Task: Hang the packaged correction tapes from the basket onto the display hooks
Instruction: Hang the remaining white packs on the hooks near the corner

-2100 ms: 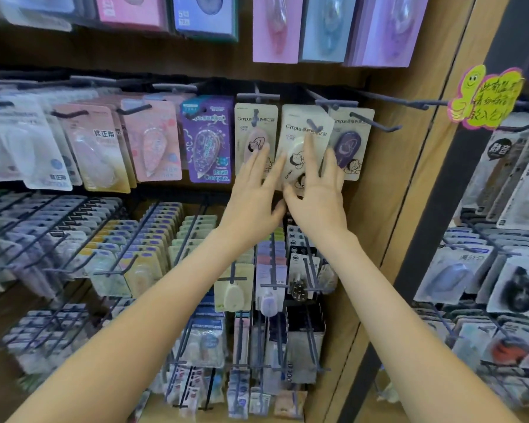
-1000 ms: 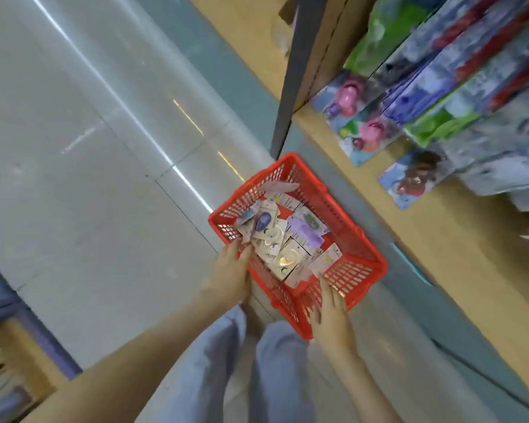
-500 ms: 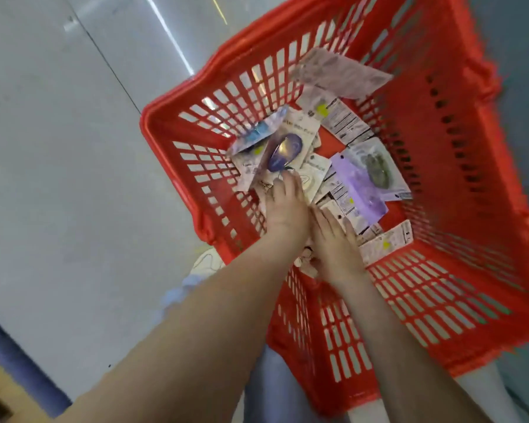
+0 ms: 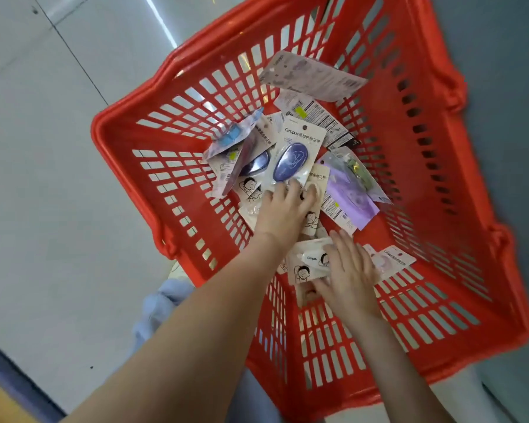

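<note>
A red plastic basket (image 4: 126, 129) fills the view from above, with several carded correction tapes loose in its bottom. My left hand (image 4: 283, 213) reaches in, its fingertips curled over the lower edge of a white card holding a dark blue tape (image 4: 293, 154). Nearer to me, my right hand (image 4: 350, 271) grips a white card with a white tape and a cartoon figure (image 4: 306, 265), fingers on top and thumb beneath. Around them lie a purple pack (image 4: 347, 199) and a pink pack (image 4: 393, 261). The display hooks are out of view.
The basket stands on a pale grey tiled floor (image 4: 43, 184). A light blue trouser knee (image 4: 162, 303) shows just below the basket's near left corner. A long grey card (image 4: 312, 77) leans on the far basket wall.
I turned from the hooks down to the basket and moved in close. Since half a second ago my left hand has slid to the blue tape's card, and my right hand has taken a white pack.
</note>
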{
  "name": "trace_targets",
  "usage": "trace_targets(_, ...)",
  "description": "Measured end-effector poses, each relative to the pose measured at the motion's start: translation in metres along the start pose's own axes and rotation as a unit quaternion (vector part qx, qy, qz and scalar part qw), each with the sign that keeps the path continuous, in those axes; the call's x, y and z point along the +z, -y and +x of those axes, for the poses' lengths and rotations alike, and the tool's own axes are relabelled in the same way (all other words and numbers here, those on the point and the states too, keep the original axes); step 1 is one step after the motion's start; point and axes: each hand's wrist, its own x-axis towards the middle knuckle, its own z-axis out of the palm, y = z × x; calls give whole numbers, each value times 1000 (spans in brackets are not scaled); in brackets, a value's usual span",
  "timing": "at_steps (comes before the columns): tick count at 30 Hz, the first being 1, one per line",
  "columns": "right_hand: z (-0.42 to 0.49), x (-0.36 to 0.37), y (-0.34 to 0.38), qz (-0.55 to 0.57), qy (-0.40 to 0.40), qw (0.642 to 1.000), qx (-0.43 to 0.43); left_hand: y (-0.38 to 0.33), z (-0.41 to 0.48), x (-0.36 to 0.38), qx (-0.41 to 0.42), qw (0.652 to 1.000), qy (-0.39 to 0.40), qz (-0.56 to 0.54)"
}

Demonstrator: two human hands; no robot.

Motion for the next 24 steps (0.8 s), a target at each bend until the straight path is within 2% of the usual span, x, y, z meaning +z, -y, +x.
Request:
trace_targets(3,0,-7,-1,35,34,999,16,-3,3,5,-46,996,45,-58)
trace_targets(6,-4,-15,-1,42,68,991,111,-13,1,-3,-83,992,41,-90)
trace_targets(9,-8,-39,0,81,56,973,210,-13,-1,-17,-65,988,86,-112)
trace_targets(13,-8,-106,26,130,21,965,228,-3,-27,-65,-92,968,143,-186)
trace_targets(17,-17,-195,71,193,48,949,243,13,-78,-137,-151,886,186,-398)
trace_targets(18,-22,-220,83,206,52,947,242,16,-97,-159,-162,854,191,-457)
trace_targets(21,-43,-298,117,255,26,938,235,29,-155,-231,-171,728,183,-637)
trace_targets(22,-51,-326,129,277,12,932,232,35,-175,-261,-161,706,175,-667)
trace_targets(24,-68,-384,151,322,-19,916,237,46,-211,-318,-122,694,164,-691)
